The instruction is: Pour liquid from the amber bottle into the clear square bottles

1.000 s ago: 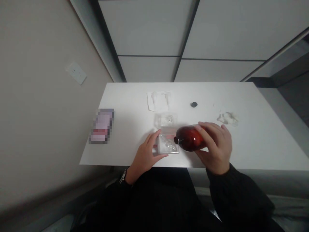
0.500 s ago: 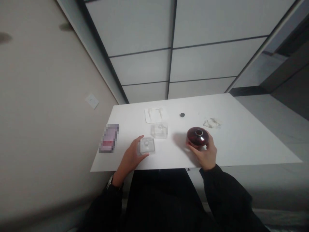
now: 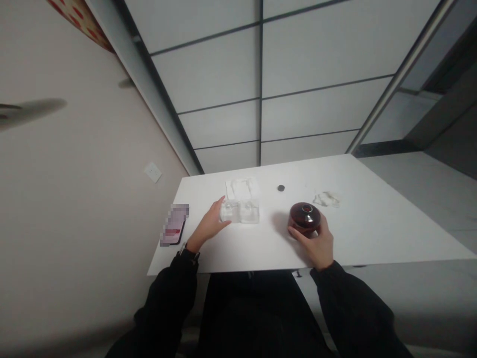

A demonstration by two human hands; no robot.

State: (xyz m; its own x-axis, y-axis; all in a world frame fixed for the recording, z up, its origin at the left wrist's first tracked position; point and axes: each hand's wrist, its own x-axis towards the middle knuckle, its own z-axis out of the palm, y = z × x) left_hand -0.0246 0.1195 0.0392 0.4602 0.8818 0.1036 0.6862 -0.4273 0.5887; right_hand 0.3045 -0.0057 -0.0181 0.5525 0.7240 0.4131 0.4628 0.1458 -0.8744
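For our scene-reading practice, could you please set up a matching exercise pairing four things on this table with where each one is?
Things:
1. dark red bottle
2. clear plastic boxes
3. small black cap
4. phone

Places:
a. alone on bare tabletop towards the far edge, touched by no hand
b. by the table's left edge, next to the wall
c. upright under the right hand
d. side by side at the fingertips of the left hand, just in front of a white sheet

Pairs: 1-c, 2-d, 3-a, 4-b
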